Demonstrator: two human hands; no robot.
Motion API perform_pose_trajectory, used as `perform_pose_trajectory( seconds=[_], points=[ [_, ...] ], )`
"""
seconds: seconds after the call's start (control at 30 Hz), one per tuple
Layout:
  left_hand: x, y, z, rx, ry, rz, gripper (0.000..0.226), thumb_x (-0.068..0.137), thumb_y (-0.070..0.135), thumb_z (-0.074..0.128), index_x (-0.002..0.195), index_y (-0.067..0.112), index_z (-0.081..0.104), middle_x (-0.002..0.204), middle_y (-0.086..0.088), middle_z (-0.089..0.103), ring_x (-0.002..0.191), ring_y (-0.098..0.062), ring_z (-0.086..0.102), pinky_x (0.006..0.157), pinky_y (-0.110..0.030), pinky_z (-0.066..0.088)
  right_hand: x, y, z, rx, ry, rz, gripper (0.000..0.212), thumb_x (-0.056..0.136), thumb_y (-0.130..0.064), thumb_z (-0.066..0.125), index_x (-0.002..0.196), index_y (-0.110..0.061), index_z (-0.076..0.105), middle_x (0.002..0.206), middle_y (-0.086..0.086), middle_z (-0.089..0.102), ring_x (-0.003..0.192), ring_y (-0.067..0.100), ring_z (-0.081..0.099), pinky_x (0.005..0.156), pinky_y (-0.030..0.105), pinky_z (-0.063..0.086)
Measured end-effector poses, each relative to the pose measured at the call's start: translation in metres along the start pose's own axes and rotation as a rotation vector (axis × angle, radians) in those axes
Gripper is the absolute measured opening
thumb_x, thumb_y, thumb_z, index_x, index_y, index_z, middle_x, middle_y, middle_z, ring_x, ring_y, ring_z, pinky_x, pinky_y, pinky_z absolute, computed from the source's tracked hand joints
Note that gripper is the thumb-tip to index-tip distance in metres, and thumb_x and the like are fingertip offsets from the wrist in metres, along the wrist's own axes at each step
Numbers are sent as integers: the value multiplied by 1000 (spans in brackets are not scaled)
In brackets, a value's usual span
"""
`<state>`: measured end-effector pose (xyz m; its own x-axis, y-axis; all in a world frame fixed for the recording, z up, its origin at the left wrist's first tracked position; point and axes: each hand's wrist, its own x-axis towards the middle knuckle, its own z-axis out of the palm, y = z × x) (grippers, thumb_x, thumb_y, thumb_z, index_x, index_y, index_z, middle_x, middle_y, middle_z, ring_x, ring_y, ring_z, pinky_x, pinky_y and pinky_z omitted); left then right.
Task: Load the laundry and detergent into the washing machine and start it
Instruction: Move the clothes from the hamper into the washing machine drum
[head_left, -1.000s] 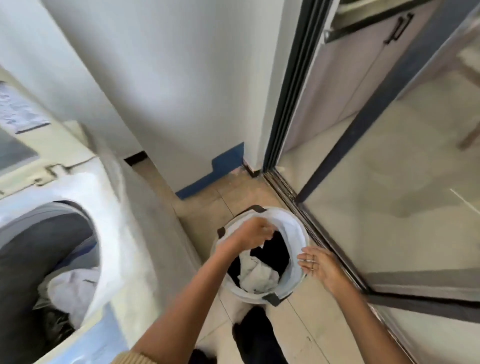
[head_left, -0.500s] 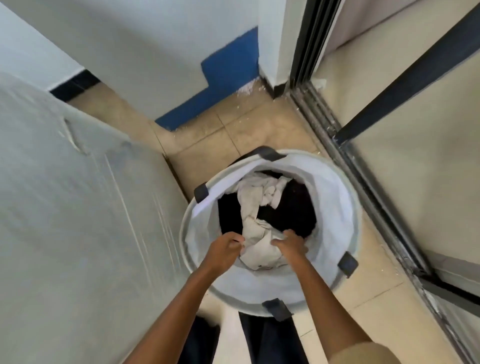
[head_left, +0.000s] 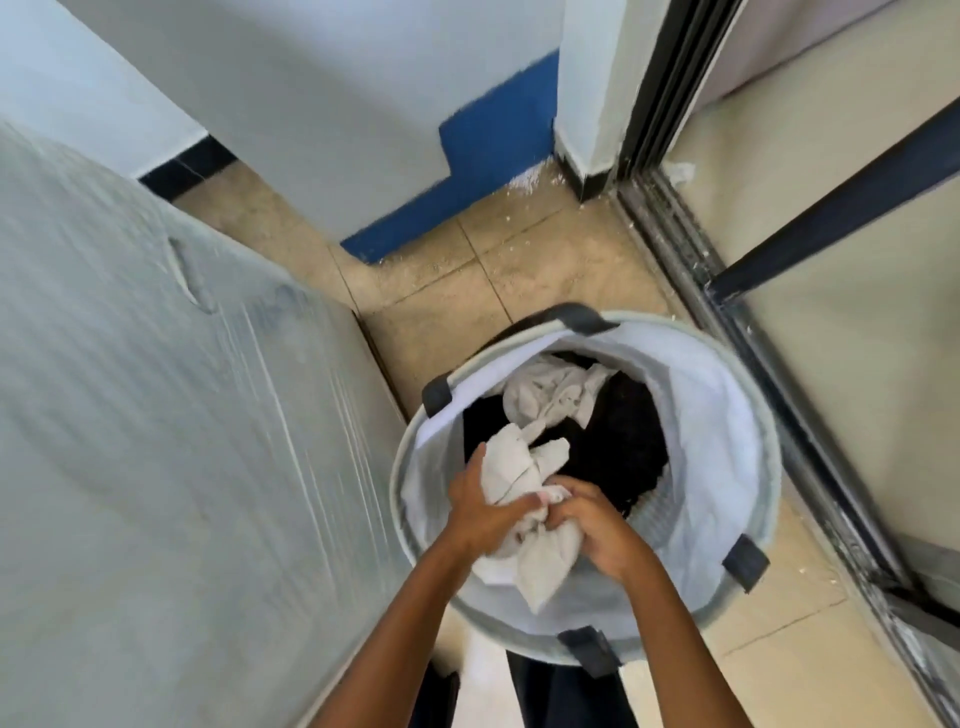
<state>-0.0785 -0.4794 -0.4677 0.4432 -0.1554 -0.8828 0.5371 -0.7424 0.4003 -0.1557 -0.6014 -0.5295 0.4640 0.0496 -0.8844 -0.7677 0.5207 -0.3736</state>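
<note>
Fingers (head_left: 474, 467) of the left hand (head_left: 483, 512) and of the right hand (head_left: 597, 535): curled tight, both sets gripping one bunched white garment (head_left: 524, 470).

Head view, surroundings.
- Laundry basket (head_left: 748, 415): round, pale grey, white lining, dark tabs on the rim; stood on the tiled floor (head_left: 467, 270).
- Contents: the held white garment at the near left. More white fabric (head_left: 550, 397) lay crumpled at the far side. Dark clothing (head_left: 623, 441) lay beneath and to the right.
- Washing machine (head_left: 156, 415): grey side panel filled the left, just beside the basket; drum opening out of frame.
- Wall (head_left: 311, 104): white, with a blue band (head_left: 483, 156) at its foot.
- Door track (head_left: 691, 270): dark metal, ran along the right, near the basket's rim.

Fingers, detail. The left thumb lay across the bundle and the other left fingers wrapped its left flank. The right fingers clutched its middle from the right, knuckles up. A tail of cloth hung below the hands, inside the basket's near wall.

Pose. Both bare forearms entered from the bottom edge and converged over the basket's near half, hands meeting at the cloth.
</note>
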Motion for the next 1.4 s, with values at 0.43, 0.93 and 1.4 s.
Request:
perform_pose_trajectory(
  seconds=[0.43,0.93,1.4],
  points=[
    [-233,169,-90,-371,137,518,24,78,25,70,99,19,59,97,2,67,89,-15,63,82,-30,49,-278,-164,75,211,79,-640,79,46,-53,85,115,-24,60,111,-1,70,100,19,67,78,37,50],
    [-467,137,-321,-471,451,894,46,80,50,62,118,26,55,116,0,65,105,-18,62,97,-42,49,-454,-229,329,-204,-223,-1037,51,59,-54,78,99,-25,69,106,4,70,95,14,64,83,28,48],
    [-492,-47,-421,-1261,489,664,32,99,29,37,116,9,55,113,-18,65,105,-35,61,76,-42,54,-425,-154,488,-646,-532,-767,42,89,-45,48,129,-47,35,123,-31,43,118,-3,42,102,21,36]
  ],
)
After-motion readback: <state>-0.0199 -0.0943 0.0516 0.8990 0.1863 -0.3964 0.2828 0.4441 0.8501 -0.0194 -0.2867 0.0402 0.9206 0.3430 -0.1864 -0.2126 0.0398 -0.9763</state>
